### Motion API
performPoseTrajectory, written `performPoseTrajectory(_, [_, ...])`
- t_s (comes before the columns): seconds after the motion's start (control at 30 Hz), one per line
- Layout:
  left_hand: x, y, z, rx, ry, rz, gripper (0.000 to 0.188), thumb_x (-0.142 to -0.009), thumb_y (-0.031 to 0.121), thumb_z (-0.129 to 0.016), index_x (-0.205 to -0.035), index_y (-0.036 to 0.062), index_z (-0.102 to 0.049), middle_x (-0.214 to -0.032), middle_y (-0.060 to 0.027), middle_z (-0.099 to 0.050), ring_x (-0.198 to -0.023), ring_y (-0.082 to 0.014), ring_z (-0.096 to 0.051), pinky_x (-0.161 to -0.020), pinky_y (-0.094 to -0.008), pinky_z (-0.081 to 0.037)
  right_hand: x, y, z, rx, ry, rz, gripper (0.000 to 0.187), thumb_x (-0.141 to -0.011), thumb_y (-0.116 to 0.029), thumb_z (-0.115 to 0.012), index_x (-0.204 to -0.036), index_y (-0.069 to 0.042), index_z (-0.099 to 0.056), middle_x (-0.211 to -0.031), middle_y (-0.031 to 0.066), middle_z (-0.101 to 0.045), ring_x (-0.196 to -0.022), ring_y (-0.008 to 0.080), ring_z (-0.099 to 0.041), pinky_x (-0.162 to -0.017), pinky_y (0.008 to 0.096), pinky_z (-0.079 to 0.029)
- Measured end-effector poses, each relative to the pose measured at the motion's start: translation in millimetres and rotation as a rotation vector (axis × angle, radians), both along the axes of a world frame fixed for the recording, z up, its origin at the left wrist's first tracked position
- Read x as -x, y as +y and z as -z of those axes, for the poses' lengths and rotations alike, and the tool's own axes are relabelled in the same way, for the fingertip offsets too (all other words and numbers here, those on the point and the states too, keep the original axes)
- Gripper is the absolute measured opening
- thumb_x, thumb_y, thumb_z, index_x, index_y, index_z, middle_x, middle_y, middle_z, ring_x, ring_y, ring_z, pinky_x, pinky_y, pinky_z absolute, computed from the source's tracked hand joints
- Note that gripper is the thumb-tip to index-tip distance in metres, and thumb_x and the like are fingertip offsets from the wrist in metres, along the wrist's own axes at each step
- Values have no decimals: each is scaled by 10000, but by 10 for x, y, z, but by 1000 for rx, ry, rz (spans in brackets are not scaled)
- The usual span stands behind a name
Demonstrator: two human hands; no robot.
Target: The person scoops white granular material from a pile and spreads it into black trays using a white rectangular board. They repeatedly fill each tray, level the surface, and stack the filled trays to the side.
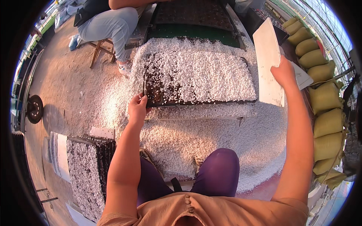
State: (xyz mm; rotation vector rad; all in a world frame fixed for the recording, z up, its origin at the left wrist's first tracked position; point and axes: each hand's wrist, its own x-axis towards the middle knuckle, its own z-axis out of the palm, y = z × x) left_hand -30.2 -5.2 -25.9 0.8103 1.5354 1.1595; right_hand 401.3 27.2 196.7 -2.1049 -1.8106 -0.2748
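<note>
A black seedling tray (pixel 211 101) lies in front of me, mostly covered with white granules (pixel 203 75). At its left end the layer is thin, and dark cells show through. My left hand (pixel 138 107) is closed on the tray's near left corner, thumb on top. Off to the right, my right hand (pixel 283 73) grips a flat white board (pixel 268 64) by its right edge. The board is held tilted up beside the tray's right end, apart from it. Part of the board's right side is hidden behind my fingers.
Granules are heaped around the tray and over the ground (pixel 211 139). Several trays (pixel 85 169) are stacked at lower left. A person (pixel 109 28) sits on a stool at the far left. Another dark tray (pixel 196 15) lies beyond mine. Green sacks (pixel 326 98) line the right.
</note>
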Motion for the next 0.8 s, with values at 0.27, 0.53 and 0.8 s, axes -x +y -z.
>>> performPoseTrajectory(0.27, [34,-40,-101,-7,-64,-9,294,-880,137,-471,-1157,36,-478,-911,-52,-567,-720,-118,-570,-567,-234,-515,1482,62,665,310,-222,-53,212,-762,-68,-519,-963,-1,-529,-890,165,-609,-822,291,-611,-687,388,-494])
performPoseTrajectory(0.53, [65,-123,-146,23,-285,-53,287,-893,44,-359,-1160,-7,-450,-941,-88,-546,-728,-137,-567,-635,-278,-539,3417,92,809,210,-123,-447,290,-732,-146,-561,-989,-13,-537,-874,152,-593,-758,241,-613,-592,327,-494])
performPoseTrajectory(0.8, [211,10,363,-391,7,3,404,-838,141,-502,-1209,17,-400,-895,-70,-514,-678,-86,-494,-539,-215,-409,3255,-882,693,-25,-215,-929,237,-660,-134,-596,-858,-35,-511,-727,106,-552,-593,229,-590,-488,335,-470])
